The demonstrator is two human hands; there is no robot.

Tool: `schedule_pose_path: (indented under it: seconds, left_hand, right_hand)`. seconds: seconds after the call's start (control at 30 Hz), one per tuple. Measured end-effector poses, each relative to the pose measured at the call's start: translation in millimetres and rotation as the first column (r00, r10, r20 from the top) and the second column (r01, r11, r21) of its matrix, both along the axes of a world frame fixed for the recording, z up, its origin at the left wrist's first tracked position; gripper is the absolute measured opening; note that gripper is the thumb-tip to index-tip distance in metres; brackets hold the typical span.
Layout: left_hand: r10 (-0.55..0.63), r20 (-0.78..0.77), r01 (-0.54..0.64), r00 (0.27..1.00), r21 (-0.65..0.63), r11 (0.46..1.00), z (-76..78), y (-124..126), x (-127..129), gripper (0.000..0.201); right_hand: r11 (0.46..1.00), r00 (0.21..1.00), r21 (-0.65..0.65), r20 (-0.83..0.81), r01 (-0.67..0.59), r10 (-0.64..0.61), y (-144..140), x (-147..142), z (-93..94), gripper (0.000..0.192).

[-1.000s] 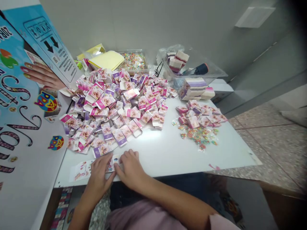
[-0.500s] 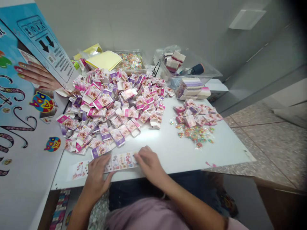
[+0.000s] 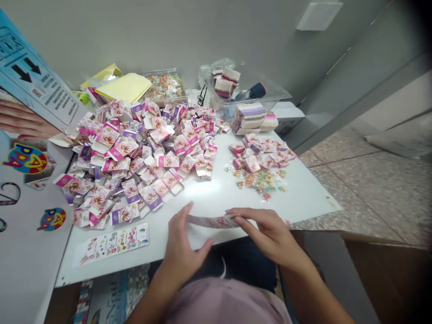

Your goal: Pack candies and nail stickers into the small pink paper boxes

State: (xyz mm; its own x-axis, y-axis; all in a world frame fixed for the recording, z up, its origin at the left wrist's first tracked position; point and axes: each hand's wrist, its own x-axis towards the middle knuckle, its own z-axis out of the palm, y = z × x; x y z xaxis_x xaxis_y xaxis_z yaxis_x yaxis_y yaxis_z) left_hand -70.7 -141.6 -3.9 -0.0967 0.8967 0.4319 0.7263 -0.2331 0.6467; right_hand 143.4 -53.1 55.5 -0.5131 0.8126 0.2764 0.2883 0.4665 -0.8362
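A narrow printed paper strip (image 3: 216,222) is raised above the front of the white table, bowed lengthwise between my two hands. My right hand (image 3: 270,231) pinches its right end between thumb and fingers. At the other end, my left hand (image 3: 182,245) has its fingers against the strip, its thumb spread apart below. Left of that hand, a flat strip printed with small colourful nail designs (image 3: 114,243) lies on the table. Behind both hands spreads a large heap of small pink and purple folded boxes (image 3: 145,157), several with open flaps.
To the right lie a smaller group of boxes (image 3: 259,153) and little bags of colourful pieces (image 3: 261,182). At the back stand a clear tray of colourful pieces (image 3: 165,85), yellow paper (image 3: 126,87), black scissors (image 3: 201,95) and bundled flat cartons (image 3: 249,118). A printed display panel (image 3: 30,180) borders the left.
Both hands have left the flat strip on the table and moved right, now holding a separate strip up. The view has shifted to the right.
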Motion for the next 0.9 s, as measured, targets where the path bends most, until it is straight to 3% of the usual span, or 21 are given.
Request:
schedule_pose_path:
  seconds: [0.07, 0.17, 0.23, 0.3, 0.37, 0.4, 0.47, 0.53, 0.6, 0.63, 0.73, 0.83, 0.9]
  left_hand:
    - [-0.061, 0.059, 0.063, 0.996, -0.021, 0.998, 0.7, 19, 21, 0.069]
    - [-0.039, 0.339, 0.128, 0.940, -0.245, 0.961, 5.2, 37, 36, 0.021]
    - [0.075, 0.594, 0.191, 0.801, -0.372, 0.908, 9.9, 43, 40, 0.022]
    - [0.172, 0.797, 0.268, 0.579, -0.386, 0.883, 14.1, 47, 41, 0.028]
    - [0.232, 0.893, 0.306, 0.386, -0.362, 0.881, 16.1, 50, 43, 0.033]
    - [0.259, 0.904, 0.307, 0.340, -0.367, 0.878, 16.1, 51, 44, 0.034]
    - [0.317, 0.888, 0.280, 0.332, -0.414, 0.866, 14.6, 53, 46, 0.031]
    - [0.350, 0.869, 0.220, 0.349, -0.439, 0.871, 12.9, 51, 50, 0.028]
    - [0.334, 0.878, 0.145, 0.344, -0.401, 0.904, 12.9, 47, 53, 0.026]
    - [0.301, 0.887, 0.115, 0.351, -0.360, 0.926, 13.9, 43, 55, 0.026]
    - [0.134, 0.899, 0.151, 0.416, -0.213, 0.965, 19.4, 33, 60, 0.023]
    - [0.043, 0.865, 0.228, 0.500, -0.179, 0.957, 22.0, 28, 61, 0.015]
    - [0.013, 0.804, 0.230, 0.594, -0.185, 0.956, 19.5, 27, 60, 0.010]
  right_hand:
    - [0.996, 1.000, 0.087, -0.008, 0.021, -0.021, 0, 2, 7.9, 0.024]
    - [0.974, 0.999, 0.223, -0.031, 0.033, -0.027, -1, 5, 14.8, 0.032]
    - [0.955, 0.998, 0.290, -0.005, -0.061, 0.065, -2, 5, 15.8, 0.036]
    - [0.935, 0.984, 0.307, 0.050, -0.175, 0.168, -6, 3, 13.7, 0.035]
    - [0.923, 0.966, 0.286, 0.112, -0.257, 0.234, -12, -1, 7.4, 0.030]
    - [0.917, 0.955, 0.272, 0.133, -0.293, 0.266, -15, -4, 2.3, 0.028]
    - [0.918, 0.964, 0.296, 0.086, -0.265, 0.251, -22, -11, -11.4, 0.024]
    - [0.952, 0.999, 0.307, -0.035, -0.006, 0.018, -29, -17, -27.8, 0.029]
    - [0.951, 0.963, 0.168, -0.117, 0.259, -0.241, -35, -22, -42.6, 0.035]
    - [0.955, 0.951, 0.037, -0.115, 0.294, -0.288, -37, -24, -48.2, 0.031]
    - [0.930, 0.968, -0.353, -0.181, 0.099, -0.172, -42, -29, -57.4, 0.013]
    - [0.761, 0.904, -0.643, -0.370, -0.082, -0.214, -45, -33, -59.6, 0.014]
    - [0.631, 0.833, -0.748, -0.473, -0.207, -0.288, -45, -32, -59.3, 0.023]
